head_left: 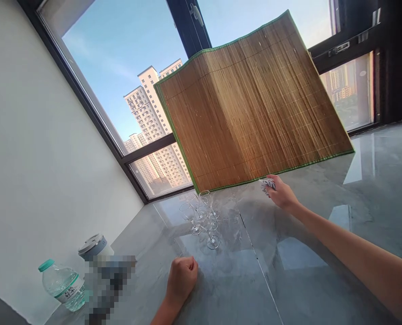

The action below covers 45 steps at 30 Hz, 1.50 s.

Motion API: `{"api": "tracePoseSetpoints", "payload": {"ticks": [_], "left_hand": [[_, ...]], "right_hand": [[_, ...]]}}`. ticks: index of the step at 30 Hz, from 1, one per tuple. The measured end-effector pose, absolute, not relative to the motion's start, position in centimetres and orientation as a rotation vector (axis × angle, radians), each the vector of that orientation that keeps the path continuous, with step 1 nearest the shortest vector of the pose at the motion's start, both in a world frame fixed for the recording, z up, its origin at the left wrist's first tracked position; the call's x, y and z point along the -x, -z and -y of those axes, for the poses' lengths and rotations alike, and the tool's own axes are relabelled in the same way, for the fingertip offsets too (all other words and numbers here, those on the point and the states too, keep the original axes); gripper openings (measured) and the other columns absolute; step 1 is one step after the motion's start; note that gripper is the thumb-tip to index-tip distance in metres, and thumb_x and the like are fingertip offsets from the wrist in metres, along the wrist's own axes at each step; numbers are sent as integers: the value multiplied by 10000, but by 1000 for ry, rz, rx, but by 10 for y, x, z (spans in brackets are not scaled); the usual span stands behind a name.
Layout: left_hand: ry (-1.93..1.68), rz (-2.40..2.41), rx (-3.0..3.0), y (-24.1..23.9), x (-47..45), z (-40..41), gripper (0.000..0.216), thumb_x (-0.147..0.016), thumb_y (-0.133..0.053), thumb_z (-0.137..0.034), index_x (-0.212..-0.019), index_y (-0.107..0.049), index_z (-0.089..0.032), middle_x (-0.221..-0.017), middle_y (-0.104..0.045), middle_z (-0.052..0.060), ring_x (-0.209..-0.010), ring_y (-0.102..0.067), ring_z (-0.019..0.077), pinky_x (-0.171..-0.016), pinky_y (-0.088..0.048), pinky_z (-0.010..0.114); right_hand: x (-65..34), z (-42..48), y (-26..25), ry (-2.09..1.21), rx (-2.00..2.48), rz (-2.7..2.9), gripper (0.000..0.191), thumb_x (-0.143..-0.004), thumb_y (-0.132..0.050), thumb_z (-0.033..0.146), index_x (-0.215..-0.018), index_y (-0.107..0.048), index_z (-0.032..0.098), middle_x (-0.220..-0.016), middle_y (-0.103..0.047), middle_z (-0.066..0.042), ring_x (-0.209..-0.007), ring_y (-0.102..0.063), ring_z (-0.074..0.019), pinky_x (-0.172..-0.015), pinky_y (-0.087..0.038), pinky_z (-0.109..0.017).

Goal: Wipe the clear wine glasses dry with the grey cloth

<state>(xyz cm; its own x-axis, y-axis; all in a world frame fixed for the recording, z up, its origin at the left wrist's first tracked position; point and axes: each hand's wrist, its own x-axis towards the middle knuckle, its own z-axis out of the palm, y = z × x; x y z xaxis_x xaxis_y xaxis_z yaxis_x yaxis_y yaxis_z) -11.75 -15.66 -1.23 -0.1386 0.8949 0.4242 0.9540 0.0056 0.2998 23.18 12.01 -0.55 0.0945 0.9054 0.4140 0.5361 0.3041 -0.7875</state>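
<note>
My right hand reaches forward with its fingers closed around a small grey-and-white striped bundle; I cannot make out its material. It is at the lower edge of a bamboo mat with green trim, which stands upright against the window with a fold down it. My left hand rests as a fist on the grey tiled surface, with nothing showing in it. Several small clear stemmed glasses stand close together between the left hand and the mat's lower left corner.
At the left, a clear plastic bottle with a green cap stands by a lidded cup. A pixelated patch hides something beside them. A white wall bounds the left side, and a dark window frame runs behind the mat.
</note>
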Motion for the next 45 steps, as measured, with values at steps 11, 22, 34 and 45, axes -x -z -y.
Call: {"api": "tracePoseSetpoints", "payload": {"ticks": [11, 22, 34, 45], "left_hand": [[610, 2005, 1732, -8, 103, 162, 259, -797, -510, -332, -591, -401, -218, -616, -483, 1, -566, -419, 140, -564, -283, 258], [726, 2196, 1861, 11, 114, 154, 525, -878, -373, -440, -448, -194, -199, -515, -132, -41, -502, -133, 95, -525, -157, 286], [811, 2215, 1911, 12, 117, 154, 437, -844, -358, -324, -465, -177, -205, -575, -114, -37, -552, -131, 105, -539, -174, 282], [801, 2156, 1888, 12, 116, 152, 429, -849, -393, -327, -518, -151, -196, -523, -150, -39, -493, -188, 87, -525, -150, 281]], "right_hand": [[-208, -77, -20, -442, 1213, 1819, 400, -880, -439, 341, -1249, -528, 215, -684, -656, -28, -664, -597, -199, -597, -352, -255], [-207, -77, -32, -424, 1115, 1772, 328, -919, -399, 442, -1078, -588, 227, -653, -668, -28, -622, -594, -196, -604, -371, -274], [-205, -85, -29, -411, 1035, 1739, 312, -934, -381, 419, -1061, -581, 216, -738, -685, -43, -666, -610, -190, -651, -409, -272], [-202, -79, -26, -407, 1045, 1826, 373, -924, -388, 452, -1130, -570, 200, -607, -641, -17, -603, -590, -190, -623, -391, -274]]}}
